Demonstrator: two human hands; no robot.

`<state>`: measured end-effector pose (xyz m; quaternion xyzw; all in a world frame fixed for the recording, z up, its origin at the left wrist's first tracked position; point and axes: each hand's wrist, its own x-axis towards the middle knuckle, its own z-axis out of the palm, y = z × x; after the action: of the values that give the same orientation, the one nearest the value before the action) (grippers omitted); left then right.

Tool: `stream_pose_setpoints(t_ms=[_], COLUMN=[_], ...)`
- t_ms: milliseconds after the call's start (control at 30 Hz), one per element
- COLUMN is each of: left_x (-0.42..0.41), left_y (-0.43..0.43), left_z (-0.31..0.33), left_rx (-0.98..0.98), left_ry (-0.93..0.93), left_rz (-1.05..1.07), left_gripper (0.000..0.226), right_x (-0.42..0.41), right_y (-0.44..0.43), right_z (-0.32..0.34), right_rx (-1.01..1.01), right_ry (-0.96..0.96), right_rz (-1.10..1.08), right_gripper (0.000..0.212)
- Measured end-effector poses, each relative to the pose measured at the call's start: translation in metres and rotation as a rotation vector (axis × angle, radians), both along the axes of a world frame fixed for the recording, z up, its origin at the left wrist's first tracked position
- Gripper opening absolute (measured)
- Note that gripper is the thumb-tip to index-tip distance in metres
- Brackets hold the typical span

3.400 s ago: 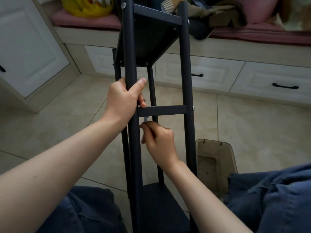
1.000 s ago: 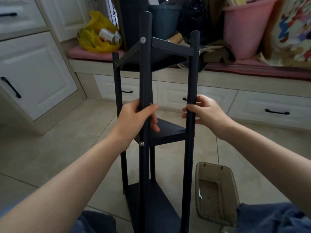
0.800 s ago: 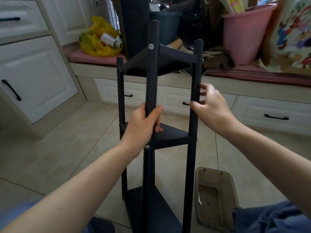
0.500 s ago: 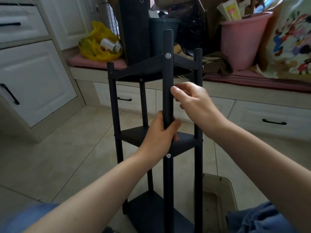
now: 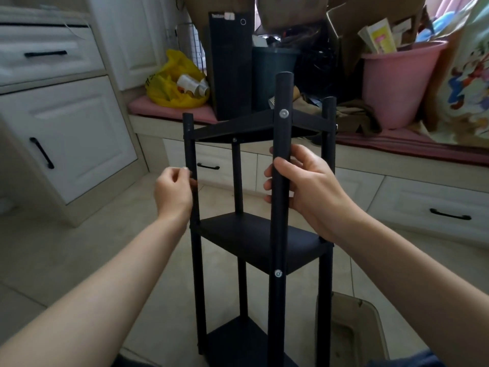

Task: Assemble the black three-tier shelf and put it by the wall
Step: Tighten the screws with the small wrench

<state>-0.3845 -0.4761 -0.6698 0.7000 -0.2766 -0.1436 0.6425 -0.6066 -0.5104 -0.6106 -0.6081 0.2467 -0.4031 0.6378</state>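
Black three-tier metal shelf (image 5: 251,234) stands upright on the beige tiled floor (image 5: 92,247), just in front of me, near the white drawer bench (image 5: 397,186). My right hand (image 5: 312,186) grips its nearest round post (image 5: 281,128) between the top and middle tiers, fingers wrapped round it. My left hand (image 5: 172,192) is curled against the left post (image 5: 189,144); I cannot tell whether it holds the post. A translucent plastic tub (image 5: 352,332) sits beside the shelf's base.

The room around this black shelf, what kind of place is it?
Probably a room at home, maybe a bedroom. Behind the black shelf are white cupboards and a cushioned bench with drawers, with a pink bucket and a yellow bag stored on it.
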Motion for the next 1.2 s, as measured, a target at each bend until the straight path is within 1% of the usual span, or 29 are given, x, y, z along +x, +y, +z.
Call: stream_pose_setpoints(t_ms=[100,200,333,400,467,533,600,667,733,833,1000,1100,1200], left_x=[0.022,0.034,0.051,0.060,0.067,0.073,0.080,0.091,0.105,0.129,0.161,0.169,0.168], left_y=[-0.014,-0.031,-0.053,-0.063,-0.073,-0.083,-0.092,-0.103,-0.113,-0.130,-0.155,-0.163,-0.173], left_z=[-0.014,-0.028,-0.041,-0.046,-0.051,-0.057,-0.061,-0.061,-0.057,-0.046,-0.014,0.019,0.059], left_rx=[0.117,0.208,0.300,0.311,0.286,0.245,0.163,0.104,0.090,0.068,0.069,0.070,0.077], left_ry=[-0.049,-0.017,0.100,0.153,0.165,0.171,0.223,0.246,0.209,0.101,-0.049,-0.107,-0.110], left_rz=[0.029,-0.004,-0.127,-0.200,-0.249,-0.239,-0.163,-0.080,-0.038,-0.019,0.049,0.084,0.091], left_gripper=[0.009,0.026,0.054,0.058,0.051,0.036,0.026,0.022,0.020,0.016,0.013,0.020,0.022], right_x=[0.001,0.005,0.011,0.014,0.017,0.024,0.033,0.044,0.056,0.073,0.106,0.118,0.119], right_y=[-0.002,-0.005,-0.011,-0.014,-0.020,-0.028,-0.039,-0.056,-0.079,-0.120,-0.176,-0.200,-0.220], right_z=[-0.001,0.000,-0.001,-0.002,-0.003,-0.005,-0.006,-0.008,-0.011,-0.019,-0.025,-0.005,0.028], right_rx=[-0.005,0.003,-0.018,-0.030,-0.045,-0.065,-0.077,-0.075,-0.069,-0.043,-0.036,-0.043,-0.065], right_ry=[-0.013,-0.030,-0.033,-0.034,-0.042,-0.034,-0.016,-0.001,0.019,0.044,0.075,0.095,0.132], right_rz=[0.006,0.002,0.010,0.008,0.005,-0.008,-0.025,-0.064,-0.121,-0.193,-0.217,-0.210,-0.218], right_gripper=[0.022,0.020,0.019,0.019,0.020,0.019,0.018,0.017,0.014,0.011,0.010,0.010,0.011])
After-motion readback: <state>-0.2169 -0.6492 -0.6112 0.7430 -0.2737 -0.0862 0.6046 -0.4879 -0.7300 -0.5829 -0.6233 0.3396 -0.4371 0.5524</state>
